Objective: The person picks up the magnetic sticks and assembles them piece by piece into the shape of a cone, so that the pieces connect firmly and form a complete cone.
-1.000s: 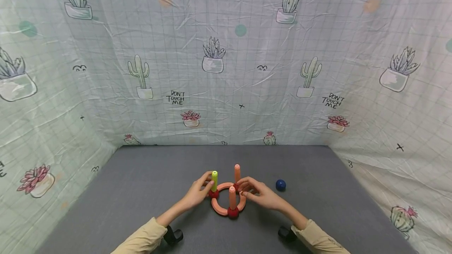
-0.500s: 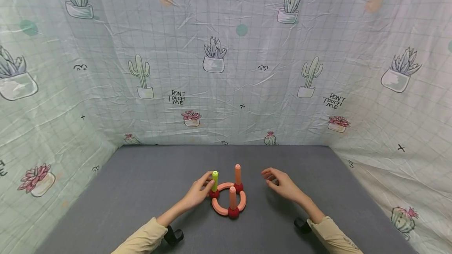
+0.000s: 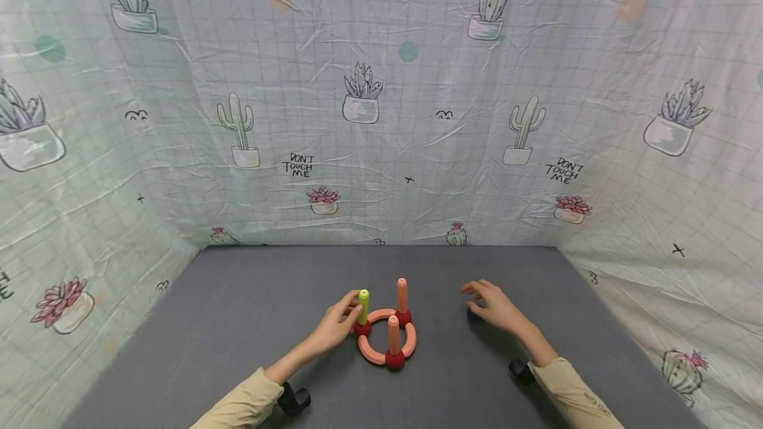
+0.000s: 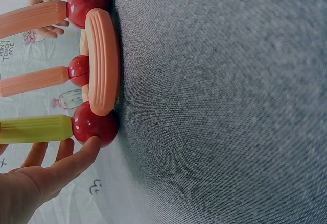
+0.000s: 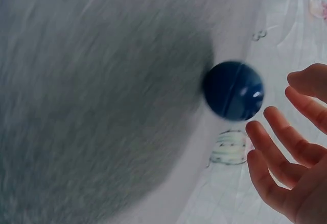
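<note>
A toy frame of curved orange pieces (image 3: 372, 354) and red balls (image 3: 395, 359) lies on the table as a ring. Two orange rods (image 3: 393, 335) and one yellow-green rod (image 3: 363, 306) stand upright on the balls. My left hand (image 3: 332, 328) holds the yellow-green rod near its base; in the left wrist view one fingertip touches the red ball (image 4: 96, 124) under it. My right hand (image 3: 499, 310) hovers over a blue ball (image 5: 234, 91), fingers spread and slightly bent, not touching it. In the head view that hand mostly hides the ball.
The grey table (image 3: 286, 277) stretches around the toy. A pale cloth (image 3: 381, 204) with cactus prints hangs behind and at both sides. Black straps (image 3: 293, 400) show at both wrists.
My right hand has left the far right side of the ring and moved right to above the blue ball. My left hand has stayed at the yellow-green rod.
</note>
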Action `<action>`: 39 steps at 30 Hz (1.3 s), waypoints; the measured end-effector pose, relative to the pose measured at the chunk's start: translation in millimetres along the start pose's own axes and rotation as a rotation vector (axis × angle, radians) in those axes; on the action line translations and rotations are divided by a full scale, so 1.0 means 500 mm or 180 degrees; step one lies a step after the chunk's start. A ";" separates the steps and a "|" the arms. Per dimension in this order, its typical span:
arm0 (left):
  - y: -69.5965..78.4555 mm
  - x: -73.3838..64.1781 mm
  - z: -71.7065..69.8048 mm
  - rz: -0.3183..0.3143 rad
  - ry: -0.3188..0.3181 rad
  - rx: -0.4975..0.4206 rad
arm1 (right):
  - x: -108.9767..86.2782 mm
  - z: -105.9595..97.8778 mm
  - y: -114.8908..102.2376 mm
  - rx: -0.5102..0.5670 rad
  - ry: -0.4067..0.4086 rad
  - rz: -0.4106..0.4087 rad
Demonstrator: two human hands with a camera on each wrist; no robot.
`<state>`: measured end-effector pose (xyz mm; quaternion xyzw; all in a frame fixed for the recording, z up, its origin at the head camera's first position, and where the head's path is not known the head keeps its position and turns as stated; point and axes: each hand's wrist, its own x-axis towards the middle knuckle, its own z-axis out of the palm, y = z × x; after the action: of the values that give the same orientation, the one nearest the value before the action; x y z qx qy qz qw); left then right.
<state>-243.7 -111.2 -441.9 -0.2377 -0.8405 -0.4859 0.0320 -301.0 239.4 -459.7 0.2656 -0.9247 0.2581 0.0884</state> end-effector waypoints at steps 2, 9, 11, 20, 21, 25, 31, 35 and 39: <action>-0.021 0.005 0.005 -0.0019 -0.0001 -0.0004 | 0.000 0.000 0.008 -0.0196 0.0030 0.0022; -0.052 0.011 0.011 0.0024 0.0009 0.0007 | -0.004 0.004 0.027 -0.0902 0.0244 -0.0068; -0.053 0.012 0.011 0.0043 0.0025 0.0010 | -0.004 0.004 0.028 -0.1019 0.0229 -0.0026; -0.032 0.007 0.011 -0.0029 0.0063 0.0087 | -0.005 0.002 0.031 -0.1273 0.0113 -0.0021; -0.023 0.004 0.009 -0.0033 0.0059 0.0067 | -0.005 0.002 0.031 -0.1278 0.0105 -0.0043; 0.005 -0.002 0.003 0.0018 0.0027 -0.0044 | -0.007 0.003 0.029 -0.1258 0.0030 -0.0097; -0.032 0.005 0.011 0.0014 0.0017 0.0042 | -0.011 0.003 0.023 -0.1334 -0.0044 -0.0195; -0.053 0.010 0.013 0.0027 -0.0007 -0.0003 | -0.015 0.006 0.018 -0.1359 -0.0043 -0.0224; -0.054 0.012 0.011 0.0019 0.0013 0.0026 | -0.017 0.006 0.014 -0.1351 -0.0038 -0.0201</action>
<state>-259.5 -115.5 -464.9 -0.2392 -0.8417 -0.4828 0.0361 -297.5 246.5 -468.0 0.2714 -0.9500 0.0530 0.1449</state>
